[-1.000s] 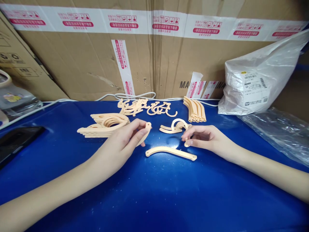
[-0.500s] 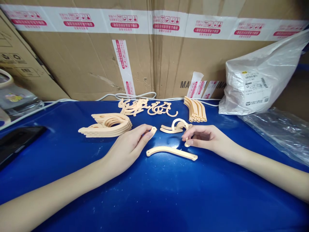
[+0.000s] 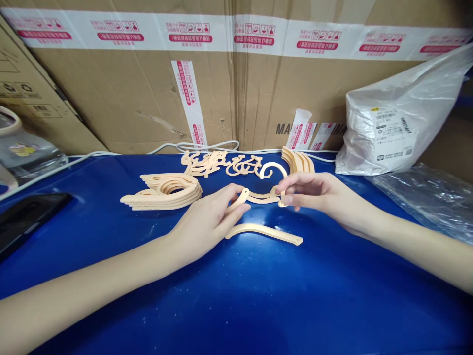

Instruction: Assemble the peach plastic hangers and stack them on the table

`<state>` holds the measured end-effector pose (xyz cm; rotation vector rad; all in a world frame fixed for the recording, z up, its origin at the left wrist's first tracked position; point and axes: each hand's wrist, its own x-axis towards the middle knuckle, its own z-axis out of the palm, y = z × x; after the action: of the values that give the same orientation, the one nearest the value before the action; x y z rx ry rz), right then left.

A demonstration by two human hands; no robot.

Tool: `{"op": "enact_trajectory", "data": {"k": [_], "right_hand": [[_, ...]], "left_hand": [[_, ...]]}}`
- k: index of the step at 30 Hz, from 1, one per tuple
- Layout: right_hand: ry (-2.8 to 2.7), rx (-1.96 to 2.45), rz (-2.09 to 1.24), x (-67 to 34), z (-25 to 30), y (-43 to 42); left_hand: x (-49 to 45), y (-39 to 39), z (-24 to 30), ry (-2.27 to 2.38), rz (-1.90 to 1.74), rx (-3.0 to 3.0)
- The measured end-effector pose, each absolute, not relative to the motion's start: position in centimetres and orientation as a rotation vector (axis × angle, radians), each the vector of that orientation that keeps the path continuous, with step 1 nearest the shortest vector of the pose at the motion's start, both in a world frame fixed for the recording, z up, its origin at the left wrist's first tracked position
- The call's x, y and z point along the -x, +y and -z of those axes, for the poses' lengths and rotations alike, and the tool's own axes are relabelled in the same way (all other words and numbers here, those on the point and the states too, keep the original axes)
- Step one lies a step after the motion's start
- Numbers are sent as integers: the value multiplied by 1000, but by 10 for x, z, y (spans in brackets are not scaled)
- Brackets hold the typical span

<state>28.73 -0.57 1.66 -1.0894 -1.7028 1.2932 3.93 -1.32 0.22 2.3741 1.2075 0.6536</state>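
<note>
Between the thumb and fingers of my left hand is a beige plastic hanger arm; its holed end sticks out, while much of it is hidden by the hand. My right hand pinches a beige hanger hook, its curve upward and its small lower end below the fingertips. The two held parts are close but apart. Another curved hanger arm lies on the blue table just in front. Behind my hands rest further beige hanger parts, partly covered by the fingers.
A stack of folded hangers lies left of my hands. Loose hooks are heaped at the back, near stacked hanger arms. Cardboard boxes wall the rear. A phone lies left; a white plastic bag stands right.
My left hand has moved right with the hanger arm. My right hand has lifted the hook slightly up and left, so the two parts are nearer each other.
</note>
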Motion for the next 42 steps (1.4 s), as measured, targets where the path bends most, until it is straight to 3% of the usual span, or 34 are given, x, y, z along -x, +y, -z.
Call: {"op": "enact_trajectory", "data": {"k": [14, 25, 34, 42], "right_hand": [[-1574, 957, -1234, -258, 5, -13], [-1516, 951, -1245, -261, 10, -13], [-1421, 914, -1285, -265, 11, -11], [-1352, 902, -1343, -265, 13, -7]], "left_hand": [[-48, -17, 3, 1034, -750, -2944], [-49, -17, 1, 1208, -601, -2784], [-47, -12, 7, 936, -571, -2733], [-49, -11, 7, 1058, -559, -2711]]}}
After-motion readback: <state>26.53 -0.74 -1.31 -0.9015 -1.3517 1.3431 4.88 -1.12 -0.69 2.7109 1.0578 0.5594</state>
